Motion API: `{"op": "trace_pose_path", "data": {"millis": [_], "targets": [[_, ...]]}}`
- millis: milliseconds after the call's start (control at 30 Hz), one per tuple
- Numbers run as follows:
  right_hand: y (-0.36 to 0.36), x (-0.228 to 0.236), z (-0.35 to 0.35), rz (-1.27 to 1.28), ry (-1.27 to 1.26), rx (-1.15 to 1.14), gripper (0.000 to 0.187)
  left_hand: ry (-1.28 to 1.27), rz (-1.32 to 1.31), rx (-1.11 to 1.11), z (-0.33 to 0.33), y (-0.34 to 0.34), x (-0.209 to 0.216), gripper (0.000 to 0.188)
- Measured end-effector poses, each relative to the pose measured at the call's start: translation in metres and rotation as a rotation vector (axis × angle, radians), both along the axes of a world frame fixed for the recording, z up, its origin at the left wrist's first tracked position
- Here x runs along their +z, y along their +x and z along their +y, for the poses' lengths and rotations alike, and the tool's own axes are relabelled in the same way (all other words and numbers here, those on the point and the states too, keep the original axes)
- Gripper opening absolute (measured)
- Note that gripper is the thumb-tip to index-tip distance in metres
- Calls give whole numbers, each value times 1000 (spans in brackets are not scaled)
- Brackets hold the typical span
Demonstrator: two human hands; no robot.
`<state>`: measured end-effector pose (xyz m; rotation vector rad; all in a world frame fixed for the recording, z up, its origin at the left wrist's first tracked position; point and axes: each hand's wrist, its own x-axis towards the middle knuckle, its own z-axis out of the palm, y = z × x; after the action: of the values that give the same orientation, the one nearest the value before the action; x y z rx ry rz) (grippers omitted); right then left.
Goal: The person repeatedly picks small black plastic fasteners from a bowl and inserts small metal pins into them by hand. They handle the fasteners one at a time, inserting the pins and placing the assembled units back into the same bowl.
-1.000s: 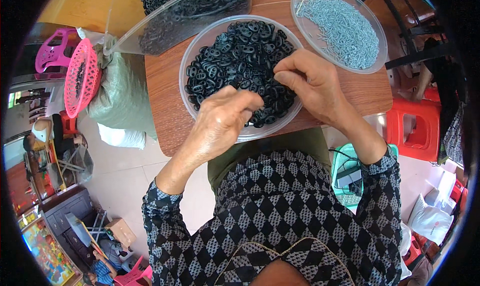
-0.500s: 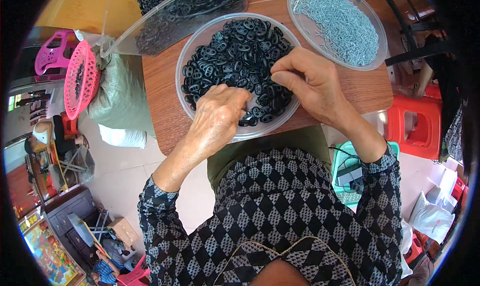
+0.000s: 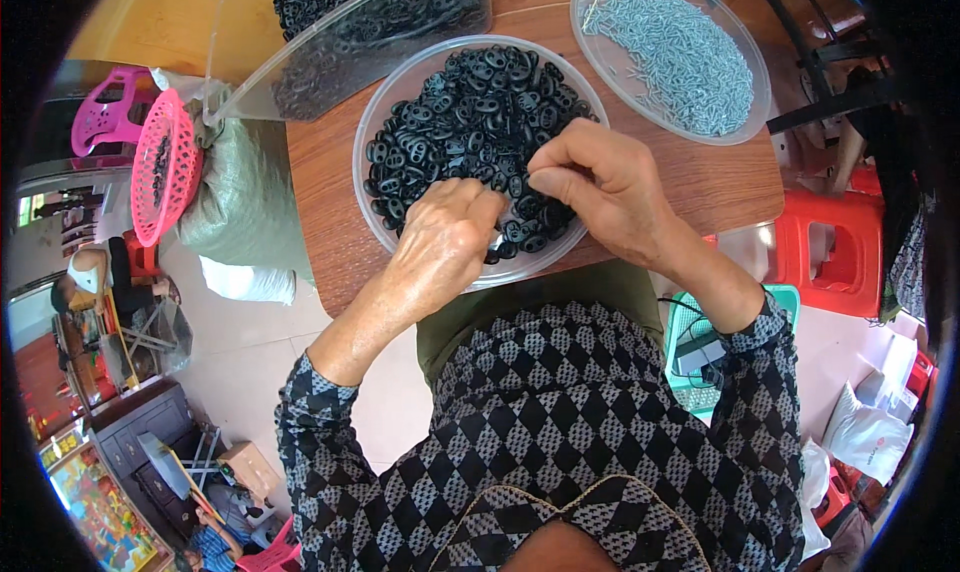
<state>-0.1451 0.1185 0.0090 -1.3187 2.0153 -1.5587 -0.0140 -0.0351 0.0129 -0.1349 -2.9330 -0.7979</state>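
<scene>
A round clear plastic basin (image 3: 545, 263) stands on the wooden table in front of me, heaped with small black oval plastic pieces (image 3: 450, 112) that have two holes each, like cord-lock parts. My left hand (image 3: 448, 230) rests low over the heap at the basin's near left, its fingers curled closed and their tips hidden from view. Just right of it, my right hand (image 3: 608, 187) hangs above the basin's right side with thumb and forefinger pinched together. Whatever lies in that pinch is too small or hidden to make out.
At the far right lies a round clear tray (image 3: 624, 84) of small silvery springs (image 3: 690, 62). A clear bin (image 3: 385, 52) with more black pieces stands at far left. A pink basket (image 3: 165, 167) sits left on a sack (image 3: 240, 202); a red stool (image 3: 830, 252) stands right.
My right hand has moved slightly left and nearer to me, closer to my left hand. The left hand stays over the heap, shifted a little. The whole view has tilted slightly.
</scene>
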Motion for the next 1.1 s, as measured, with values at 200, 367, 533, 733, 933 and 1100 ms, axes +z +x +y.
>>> {"op": "trace_pose_path", "data": {"millis": [200,367,533,733,933,1100], "targets": [[9,1,-2,-129,2,28,3,63,72,136,-8,7,5,11],[17,1,-4,-414,-17,13,3,971,-52,488,-6,6,10,5],[29,4,-14,-522,-75,-14,5,1444,55,595,5,3,10,8],[35,4,-24,-336,-138,-54,5,1385,222,662,25,-2,12,11],[36,0,-24,-398,-171,-60,6,1123,241,588,30,8,3,20],[34,-1,-24,-376,-154,-53,5,1192,184,580,32,10,6,14]]}}
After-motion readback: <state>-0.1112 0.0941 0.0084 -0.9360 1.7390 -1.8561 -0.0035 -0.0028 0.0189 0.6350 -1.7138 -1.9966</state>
